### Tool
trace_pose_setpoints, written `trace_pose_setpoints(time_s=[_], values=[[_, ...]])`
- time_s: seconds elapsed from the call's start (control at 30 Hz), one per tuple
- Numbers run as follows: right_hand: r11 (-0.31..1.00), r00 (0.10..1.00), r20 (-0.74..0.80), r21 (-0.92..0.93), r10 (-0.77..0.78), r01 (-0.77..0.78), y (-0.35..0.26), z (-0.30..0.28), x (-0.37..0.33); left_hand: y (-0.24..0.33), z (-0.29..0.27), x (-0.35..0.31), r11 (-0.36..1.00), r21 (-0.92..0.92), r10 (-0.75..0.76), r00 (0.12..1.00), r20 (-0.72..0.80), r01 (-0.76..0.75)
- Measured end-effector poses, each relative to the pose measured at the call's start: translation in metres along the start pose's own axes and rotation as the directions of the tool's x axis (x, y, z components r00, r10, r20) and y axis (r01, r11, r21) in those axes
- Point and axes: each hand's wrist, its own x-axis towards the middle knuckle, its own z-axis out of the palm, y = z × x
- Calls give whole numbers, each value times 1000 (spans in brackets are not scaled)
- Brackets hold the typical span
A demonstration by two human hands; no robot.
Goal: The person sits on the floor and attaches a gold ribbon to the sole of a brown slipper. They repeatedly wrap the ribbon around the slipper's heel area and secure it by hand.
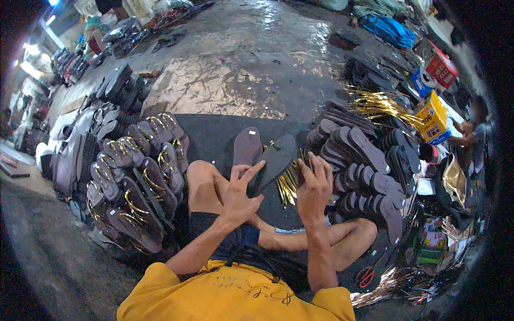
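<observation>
In front of my crossed legs, my left hand (242, 188) grips a dark sandal sole (278, 165), tilted with its underside showing. A small gold bit shows at its upper edge. Beside it is a brown sole (247, 145) with a white sticker, partly behind my fingers; whether I hold it too is unclear. To the right, my right hand (315, 184) is raised with thumb and fingers drawn together. Something thin may be between them, too small to make out. Between the hands, gold straps (287, 186) lie in a bundle on the dark mat (206, 136).
At left stand rows of sandals with gold straps (142, 179). Stacks of bare soles (369, 150) stand at right, below a gold strap bundle (383, 104). Red-handled scissors (365, 277) lie by my right knee. Another person (474, 131) sits at far right near a yellow box (432, 120).
</observation>
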Motion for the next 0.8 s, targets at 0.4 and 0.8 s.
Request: trace_pose_setpoints(time_s=[0.4, 0.8], values=[[754, 911, 279, 513, 304, -409, -14, 18, -14, -1, 33, 11, 618, -763, -288, 958, 7, 191], [514, 801, 336, 630, 496, -582, -42, 5, -9, 44, 35, 5, 469, -860, -444, 895, -34, 200]])
